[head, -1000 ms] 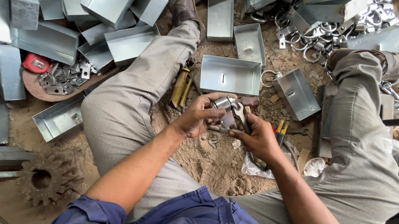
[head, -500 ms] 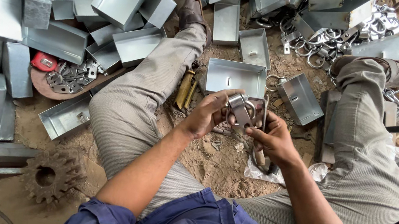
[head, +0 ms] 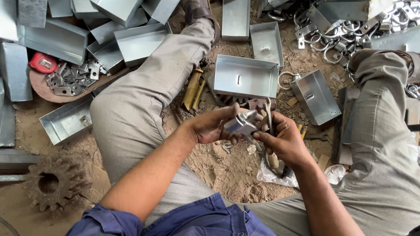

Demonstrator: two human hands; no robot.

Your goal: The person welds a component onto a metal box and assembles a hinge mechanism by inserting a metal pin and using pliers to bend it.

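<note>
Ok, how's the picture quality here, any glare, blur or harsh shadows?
Head view: soft, even daylight with no hard shadows; mild sheen on the galvanised boxes; the small metal piece between the left hand and right hand is slightly motion-blurred; wide-angle bending at the edges.

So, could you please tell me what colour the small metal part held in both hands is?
Shiny silver-grey small metal part, seen best in the head view.

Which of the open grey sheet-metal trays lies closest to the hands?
The open grey sheet-metal tray with a slot in its floor, lying between the knees, just beyond both hands.
</note>
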